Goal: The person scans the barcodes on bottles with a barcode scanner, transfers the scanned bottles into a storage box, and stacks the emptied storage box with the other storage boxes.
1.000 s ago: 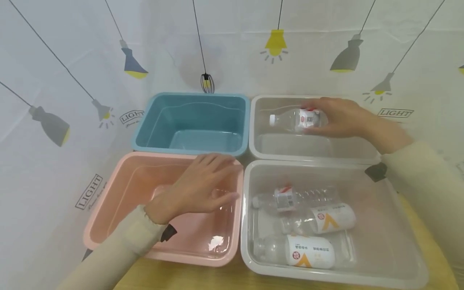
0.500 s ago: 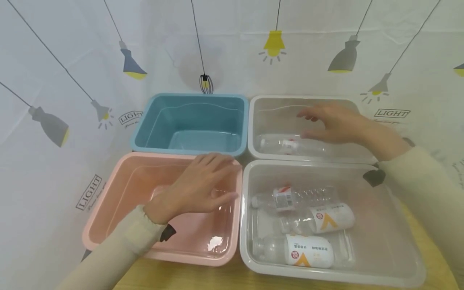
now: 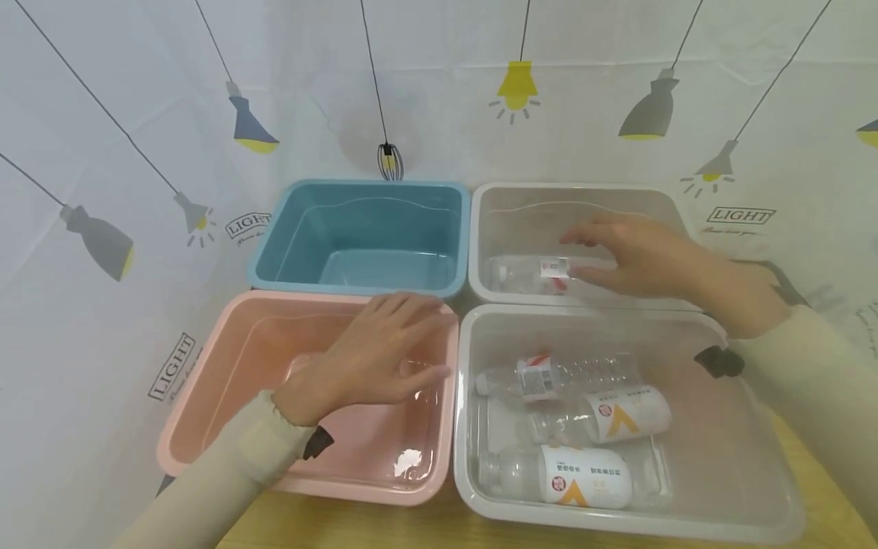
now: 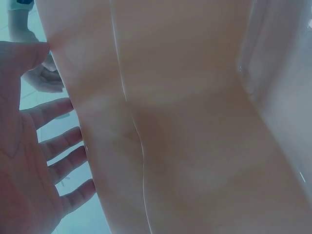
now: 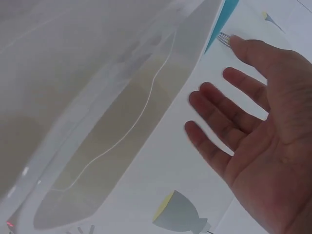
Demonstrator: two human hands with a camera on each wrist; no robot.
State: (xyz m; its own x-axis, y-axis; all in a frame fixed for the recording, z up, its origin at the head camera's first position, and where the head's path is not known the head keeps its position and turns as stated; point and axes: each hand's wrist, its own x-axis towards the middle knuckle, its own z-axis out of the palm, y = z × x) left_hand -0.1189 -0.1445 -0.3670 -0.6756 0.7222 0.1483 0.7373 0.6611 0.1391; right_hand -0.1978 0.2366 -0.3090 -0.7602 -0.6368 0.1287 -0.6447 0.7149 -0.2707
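The right hand (image 3: 641, 255) was found over the far white tub (image 3: 521, 217), released, its fingers loosely bent and apart; the right wrist view showed nothing between them. The bottle with the red and white label (image 3: 553, 268) lay on its side on that tub's floor, near the front wall, cap to the left, its other end partly hidden by the hand. The left hand (image 3: 363, 354) was likewise released, fingers extended, over the inner corner of the pink tub (image 3: 240, 366). Whether its fingertips touched the rim could not be told.

The step in hand was judged to be the handling of bottles at the two white tubs. Sound practice called for lifting the right hand straight up and over the rim, so that neither thumb nor sleeve dragged on the bottle or the wall.

Three bottles lay on their sides in the near white tub (image 3: 727, 442): a ribbed bottle (image 3: 538, 375) and two with orange-marked labels, a middle bottle (image 3: 634, 415) and a front bottle (image 3: 586, 476). A grip round the label was considered surest, since the clear walls looked thin and likely to dent or roll. The middle one lay close to the ribbed one, so a careless pinch risked disturbing both.
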